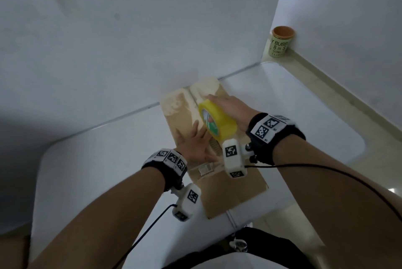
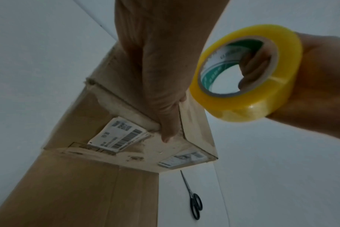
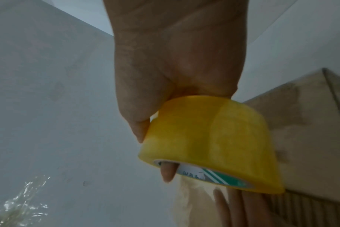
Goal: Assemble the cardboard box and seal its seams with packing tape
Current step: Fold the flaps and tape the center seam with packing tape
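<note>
A brown cardboard box (image 1: 230, 190) stands on the white table (image 1: 91, 173), with its top flaps folded down. My left hand (image 1: 193, 144) lies flat on the top with fingers spread, pressing the flaps (image 2: 126, 98) down. My right hand (image 1: 230, 107) grips a yellow roll of packing tape (image 1: 217, 122) just above the box top, beside the left hand's fingers. In the left wrist view a finger passes through the roll's core (image 2: 241, 70). In the right wrist view the tape roll (image 3: 210, 138) hangs from my right hand (image 3: 175, 61), a fingertip poking out of the core.
Black scissors (image 2: 194, 202) lie on the table beside the box. White shipping labels (image 2: 120, 135) stick to the box side. A green cup with a brown lid (image 1: 280, 42) stands on the floor by the wall. A wall runs behind the table.
</note>
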The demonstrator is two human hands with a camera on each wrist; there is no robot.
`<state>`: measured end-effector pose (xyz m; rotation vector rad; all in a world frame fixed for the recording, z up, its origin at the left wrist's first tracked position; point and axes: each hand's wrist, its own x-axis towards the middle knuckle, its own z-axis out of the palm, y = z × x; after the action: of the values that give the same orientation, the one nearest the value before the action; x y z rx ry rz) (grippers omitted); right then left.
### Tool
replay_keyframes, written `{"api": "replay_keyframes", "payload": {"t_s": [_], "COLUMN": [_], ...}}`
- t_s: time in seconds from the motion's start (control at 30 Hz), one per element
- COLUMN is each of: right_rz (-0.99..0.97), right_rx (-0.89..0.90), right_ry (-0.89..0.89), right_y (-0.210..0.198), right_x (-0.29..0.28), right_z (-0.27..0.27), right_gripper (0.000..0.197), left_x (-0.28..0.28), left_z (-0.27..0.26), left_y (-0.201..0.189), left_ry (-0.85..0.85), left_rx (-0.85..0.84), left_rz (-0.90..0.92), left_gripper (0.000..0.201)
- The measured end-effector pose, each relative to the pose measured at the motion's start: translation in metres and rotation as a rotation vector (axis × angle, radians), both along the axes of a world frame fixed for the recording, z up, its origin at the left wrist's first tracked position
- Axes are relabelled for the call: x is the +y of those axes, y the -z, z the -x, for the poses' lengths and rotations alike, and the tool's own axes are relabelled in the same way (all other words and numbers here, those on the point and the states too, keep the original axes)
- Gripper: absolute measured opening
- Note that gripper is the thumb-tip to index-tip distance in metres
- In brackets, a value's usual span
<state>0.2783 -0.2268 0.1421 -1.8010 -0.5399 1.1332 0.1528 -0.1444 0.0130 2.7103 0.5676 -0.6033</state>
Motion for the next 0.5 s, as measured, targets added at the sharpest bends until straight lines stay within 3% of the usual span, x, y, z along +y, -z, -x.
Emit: {"api": "replay_keyframes", "payload": {"t_s": [0.07, 0.2, 0.3, 0.43, 0.5], "right_rz": [0.053, 0.015, 0.126, 0.118, 0.119], "right_rx": [-0.08, -0.103, -0.088, 0.037, 0.066], "right_ry": [-0.006, -0.016, -0.079, -0.057, -0.064], "right_y": [0.001, 0.002, 0.015, 0.0, -0.003], "right_x": [-0.008, -0.02, -0.023, -0.041, -0.045], "right_z": [-0.002, 0.012, 0.017, 0.018, 0.015], "right_gripper": [0.058, 0.051, 0.074, 0.05, 0.052], "left_x": [-0.005, -0.01, -0.011, -0.009, -0.008], "left_z": [0.0, 0.002, 0.002, 0.002, 0.003], "left_y": [-0.008, -0.013, -0.017, -0.004, 0.001], "left_ry": [-0.043, -0.027, -0.031, -0.025, -0.031], "left_rx": [0.003, 0.037, 0.08, 0.05, 0.027], "left_rz": [-0.013, -0.02, -0.079, -0.076, -0.09], "left_gripper": [0.108, 0.107, 0.102, 0.106, 0.108]}}
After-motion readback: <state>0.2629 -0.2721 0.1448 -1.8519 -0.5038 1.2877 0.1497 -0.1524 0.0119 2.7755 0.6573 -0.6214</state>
